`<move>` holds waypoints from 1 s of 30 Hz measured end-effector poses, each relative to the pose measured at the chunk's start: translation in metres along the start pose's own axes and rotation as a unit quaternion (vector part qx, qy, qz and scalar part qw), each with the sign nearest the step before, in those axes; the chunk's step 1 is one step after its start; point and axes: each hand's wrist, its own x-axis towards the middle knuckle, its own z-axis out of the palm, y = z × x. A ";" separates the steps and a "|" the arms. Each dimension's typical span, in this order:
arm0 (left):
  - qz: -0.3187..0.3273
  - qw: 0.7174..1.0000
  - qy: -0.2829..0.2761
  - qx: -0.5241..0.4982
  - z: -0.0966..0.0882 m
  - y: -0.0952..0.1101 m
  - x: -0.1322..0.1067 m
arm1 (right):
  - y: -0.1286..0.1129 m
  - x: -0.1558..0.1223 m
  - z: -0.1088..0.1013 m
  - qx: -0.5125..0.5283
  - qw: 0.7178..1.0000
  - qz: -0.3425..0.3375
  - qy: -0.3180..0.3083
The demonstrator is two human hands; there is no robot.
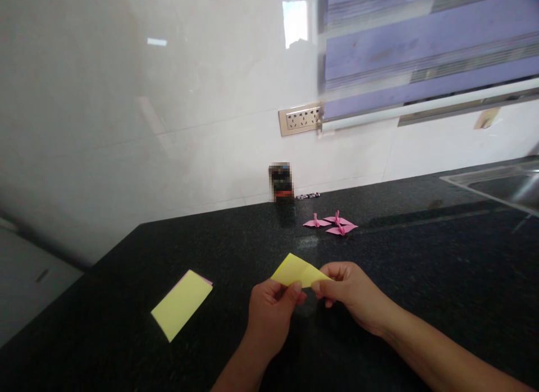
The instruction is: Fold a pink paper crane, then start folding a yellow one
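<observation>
Between my hands is a sheet of yellow paper [297, 270], folded so that a pointed corner faces away from me. My left hand [272, 310] pinches its lower left edge, thumb on top. At the right corner, my right hand [347, 291] grips the paper between thumb and fingers. The undersides of the fingers are partly hidden. Beyond the hands, several pink paper cranes [341, 229] sit close together on the dark countertop [236, 235]. To the left lies a stack of yellow paper [183, 306], with a pink edge showing beneath.
Against the tiled wall stands a small blurred-out object [281, 182], with a beaded strand [308, 196] beside it. A metal sink [501, 184] is set in the counter at far right. A socket panel [301, 119] and a purple blind [379, 55] are above.
</observation>
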 end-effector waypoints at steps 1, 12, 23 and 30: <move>-0.002 1.000 0.010 0.004 -0.001 0.000 0.000 | -0.001 0.000 -0.003 -0.002 1.000 -0.002 0.006; 0.001 1.000 0.024 0.000 -0.008 0.001 0.004 | -0.017 -0.001 -0.020 -0.064 0.997 -0.025 -0.044; -0.021 0.992 -0.101 -0.068 0.001 0.003 -0.002 | -0.004 -0.002 -0.007 -0.110 0.992 -0.044 -0.035; -0.052 0.985 -0.056 -0.152 -0.002 0.001 0.004 | -0.007 -0.001 -0.009 -0.135 0.985 -0.085 -0.064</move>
